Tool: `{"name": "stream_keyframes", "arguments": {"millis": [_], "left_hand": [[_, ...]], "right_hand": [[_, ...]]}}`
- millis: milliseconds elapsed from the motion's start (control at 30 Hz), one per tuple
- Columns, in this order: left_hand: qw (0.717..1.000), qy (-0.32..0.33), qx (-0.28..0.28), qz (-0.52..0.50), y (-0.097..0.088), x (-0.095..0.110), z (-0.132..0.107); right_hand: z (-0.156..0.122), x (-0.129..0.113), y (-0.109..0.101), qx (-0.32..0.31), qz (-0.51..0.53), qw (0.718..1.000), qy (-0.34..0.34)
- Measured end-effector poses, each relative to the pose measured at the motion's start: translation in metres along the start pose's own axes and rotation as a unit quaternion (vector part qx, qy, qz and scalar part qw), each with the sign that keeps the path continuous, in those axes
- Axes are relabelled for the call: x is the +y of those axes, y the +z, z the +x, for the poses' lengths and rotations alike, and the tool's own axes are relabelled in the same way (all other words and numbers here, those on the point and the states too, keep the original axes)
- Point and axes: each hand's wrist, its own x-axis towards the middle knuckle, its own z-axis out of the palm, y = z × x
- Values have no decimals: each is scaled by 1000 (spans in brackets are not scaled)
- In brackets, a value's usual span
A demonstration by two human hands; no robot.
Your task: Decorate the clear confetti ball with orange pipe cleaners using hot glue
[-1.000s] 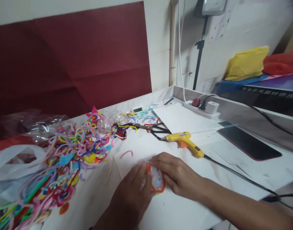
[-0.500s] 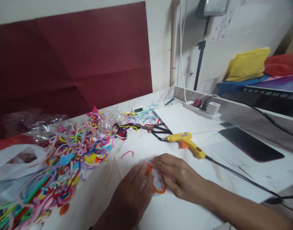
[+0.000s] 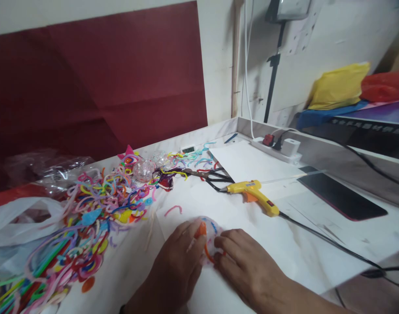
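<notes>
A clear, round plastic ball (image 3: 213,238) with pink and blue marks rests over the white paper, between my two hands. An orange pipe cleaner (image 3: 206,253) curves along its near side, and an orange patch shows near my left fingertips. My left hand (image 3: 180,257) is closed on the ball's left side, thumb and fingers against it. My right hand (image 3: 241,261) has its bent fingers on the right side, at the end of the orange strip. The fingers hide parts of the ball. A short pink pipe cleaner piece (image 3: 173,209) lies just beyond.
A yellow glue gun (image 3: 251,194) lies beyond my right hand, its cord running right. Black-handled scissors (image 3: 215,175) lie behind it. Colourful pipe cleaners (image 3: 114,192) are heaped at left by a white plastic bag (image 3: 26,218). A phone (image 3: 343,195) and power strip (image 3: 278,149) are at right.
My right hand has drawn down and toward me, from the ball's top to its right side. More of the ball now shows, including a blue mark at its top. My left hand stays nearly in place.
</notes>
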Motion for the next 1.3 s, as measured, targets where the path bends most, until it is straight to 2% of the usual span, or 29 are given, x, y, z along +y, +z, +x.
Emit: {"name": "stream_keyframes", "arguments": {"millis": [167,233,367,500,633,767,1067,1300], "left_hand": [[997,6,60,-41,7,-11,5],[996,0,64,-61,7,-15,7],[997,-25,20,-74,-5,-17,18],[996,5,-45,-72,-21,-18,32],[993,11,-88,-84,-24,-24,37],[993,15,-80,-87,-23,-29,37],[993,-2,-81,-91,-27,-24,43],[995,-17,-52,-84,-19,-21,44]], "right_hand": [[-1,-3,8,8,-14,1000,17],[1,-4,7,9,-22,1000,11],[3,-6,5,-8,-12,1000,18],[6,-8,0,-16,6,999,35],[7,-7,-7,-31,69,995,65],[5,-3,-9,-19,130,987,89],[6,5,-10,10,253,955,154],[3,5,-8,32,267,949,163]]}}
